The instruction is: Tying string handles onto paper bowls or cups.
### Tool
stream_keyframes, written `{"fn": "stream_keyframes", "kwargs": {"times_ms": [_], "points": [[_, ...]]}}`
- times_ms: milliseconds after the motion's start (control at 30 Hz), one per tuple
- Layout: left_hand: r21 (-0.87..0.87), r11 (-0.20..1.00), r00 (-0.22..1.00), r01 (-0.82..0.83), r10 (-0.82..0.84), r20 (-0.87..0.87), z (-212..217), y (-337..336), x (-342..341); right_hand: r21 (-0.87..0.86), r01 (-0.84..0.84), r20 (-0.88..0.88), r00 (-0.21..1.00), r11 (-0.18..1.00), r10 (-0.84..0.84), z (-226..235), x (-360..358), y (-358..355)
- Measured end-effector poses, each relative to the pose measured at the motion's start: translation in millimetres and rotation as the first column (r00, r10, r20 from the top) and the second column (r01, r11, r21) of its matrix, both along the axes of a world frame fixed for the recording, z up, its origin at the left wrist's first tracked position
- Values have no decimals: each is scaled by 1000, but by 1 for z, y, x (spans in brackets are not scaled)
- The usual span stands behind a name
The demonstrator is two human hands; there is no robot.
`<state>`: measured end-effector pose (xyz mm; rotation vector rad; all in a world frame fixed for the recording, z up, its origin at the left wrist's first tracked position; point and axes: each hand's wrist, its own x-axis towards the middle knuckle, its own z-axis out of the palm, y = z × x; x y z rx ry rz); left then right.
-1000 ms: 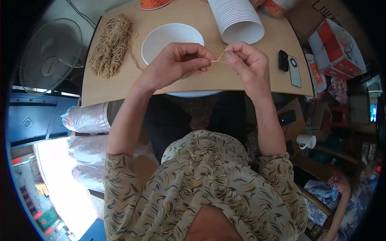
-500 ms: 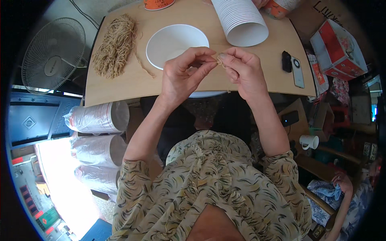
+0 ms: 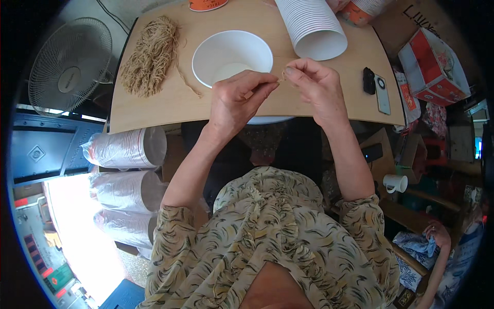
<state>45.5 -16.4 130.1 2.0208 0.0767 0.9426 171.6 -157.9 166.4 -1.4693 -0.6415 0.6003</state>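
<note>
Tan string (image 3: pixel 282 77) — pinched between both hands | above white bowl (image 3: pixel 231 54)

bowl (image 3: pixel 232 56) on table (image 3: pixel 154 110) | fibre bundle (image 3: pixel 151 55) left | cup stack (image 3: pixel 310 23) right | hands (image 3: pixel 280 92) in front

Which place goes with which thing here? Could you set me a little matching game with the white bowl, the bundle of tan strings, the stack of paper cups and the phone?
Things:
1. white bowl
2. bundle of tan strings
3. stack of paper cups
4. phone

Places:
A. near the table's right edge
B. lying on its side at the far side of the table, open end toward the person
C. on the left part of the table
D. just beyond the left hand

Pairs: 1-D, 2-C, 3-B, 4-A
</note>
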Motion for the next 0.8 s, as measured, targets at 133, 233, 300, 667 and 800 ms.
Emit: {"fn": "stream_keyframes", "kwargs": {"times_ms": [133,233,300,667,800], "points": [[68,998,999,7,-9,37,4,0,0,9,-32,-4,999,999,32,-1,0,-1],[89,996,1000,7,-9,27,7,-1,0,12,-24,-66,997,1000,25,-2,-1,0],[88,996,1000,15,-18,24,8,-1,0,50,-58,-223,972,997,68,-4,0,0],[165,986,997,-38,27,69,-1,-1,-2,98,-104,-527,838,990,140,-8,-2,-2],[250,967,997,-45,26,78,-4,1,-2,62,-93,-546,830,994,112,-11,1,-3]]}}
